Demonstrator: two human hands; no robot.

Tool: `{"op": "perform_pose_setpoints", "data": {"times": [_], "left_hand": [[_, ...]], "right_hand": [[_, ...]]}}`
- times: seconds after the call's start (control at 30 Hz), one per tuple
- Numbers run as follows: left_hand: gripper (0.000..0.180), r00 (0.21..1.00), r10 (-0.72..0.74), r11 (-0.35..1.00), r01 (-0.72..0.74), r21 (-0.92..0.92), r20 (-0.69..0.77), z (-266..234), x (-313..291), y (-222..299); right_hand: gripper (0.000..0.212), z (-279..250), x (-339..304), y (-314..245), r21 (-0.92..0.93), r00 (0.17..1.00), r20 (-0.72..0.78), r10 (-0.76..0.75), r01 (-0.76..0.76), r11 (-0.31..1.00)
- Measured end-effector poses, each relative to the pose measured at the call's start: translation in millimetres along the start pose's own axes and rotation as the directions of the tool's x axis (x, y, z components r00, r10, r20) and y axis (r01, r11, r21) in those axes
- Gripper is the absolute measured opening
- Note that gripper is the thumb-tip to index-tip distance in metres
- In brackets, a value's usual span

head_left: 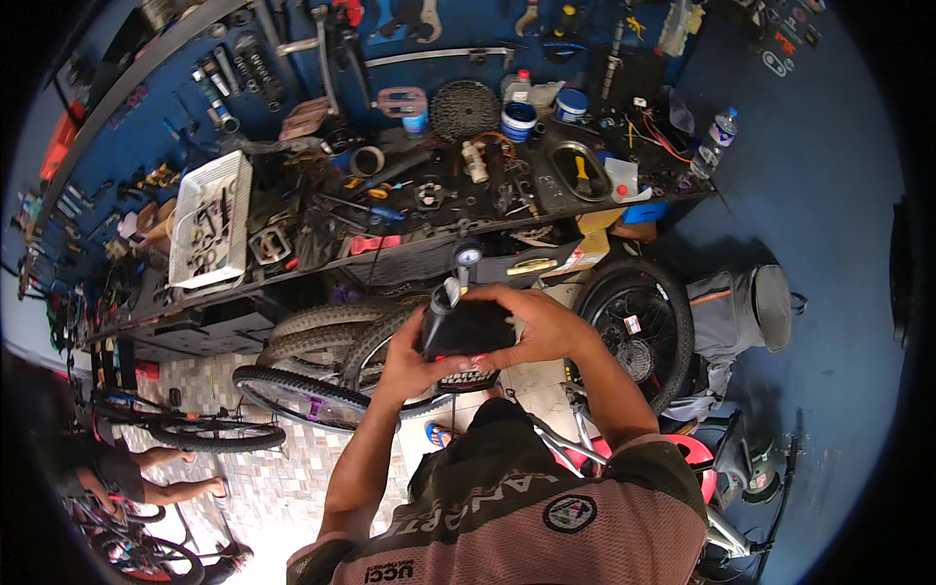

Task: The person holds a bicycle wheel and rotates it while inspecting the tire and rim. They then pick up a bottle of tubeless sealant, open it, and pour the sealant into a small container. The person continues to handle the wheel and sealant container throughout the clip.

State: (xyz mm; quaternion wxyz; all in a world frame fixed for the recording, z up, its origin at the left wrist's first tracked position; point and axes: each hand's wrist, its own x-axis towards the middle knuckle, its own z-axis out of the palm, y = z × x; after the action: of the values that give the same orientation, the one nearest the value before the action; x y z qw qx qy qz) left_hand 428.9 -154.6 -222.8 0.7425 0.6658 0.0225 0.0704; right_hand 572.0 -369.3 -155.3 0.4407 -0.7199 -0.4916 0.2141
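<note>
We find the black plastic bottle point(470, 328) in front of the cluttered desk point(414, 250), the grip of left hand point(408, 361) and right hand point(548, 326) clamped on its opposite sides. We judge the step as two-handed handling; the next move calls for steady support.

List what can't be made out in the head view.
All in the head view:
Black bottle: contents hidden by its opaque walls; sides partly covered by the left hand and right hand.
Round gauge: dial too small to read.
White basket: parts inside too small and jumbled to identify.
Another person: head not discernible near the dark left rim.
</note>
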Motion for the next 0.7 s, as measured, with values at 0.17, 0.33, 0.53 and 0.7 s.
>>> {"op": "perform_pose_setpoints", "data": {"times": [0.17, 0.33, 0.53, 0.7], "left_hand": [[0.074, 0.993, 0.022, 0.997, -0.013, 0.08, -0.113, 7, -2, -47], [0.075, 0.975, -0.029, 0.992, 0.055, 0.113, -0.222, 4, 11, -63], [0.087, 0.926, -0.039, 0.952, 0.149, 0.267, -0.375, -12, 20, -64], [0.08, 0.859, 0.06, 0.957, 0.096, 0.275, -0.509, -21, 19, -49]], "right_hand": [[0.047, -95, 24, 128, 0.181, 0.974, -0.177, 0.141, -0.109, 0.977], [0.039, -224, 32, 332, -0.356, 0.512, -0.851, 0.119, -0.727, 0.587], [0.027, -279, -13, 467, -0.564, 0.573, -0.696, 0.433, -0.809, 0.164], [0.034, -309, 19, 449, -0.537, 0.531, -0.82, 0.214, -0.843, 0.032]]}}
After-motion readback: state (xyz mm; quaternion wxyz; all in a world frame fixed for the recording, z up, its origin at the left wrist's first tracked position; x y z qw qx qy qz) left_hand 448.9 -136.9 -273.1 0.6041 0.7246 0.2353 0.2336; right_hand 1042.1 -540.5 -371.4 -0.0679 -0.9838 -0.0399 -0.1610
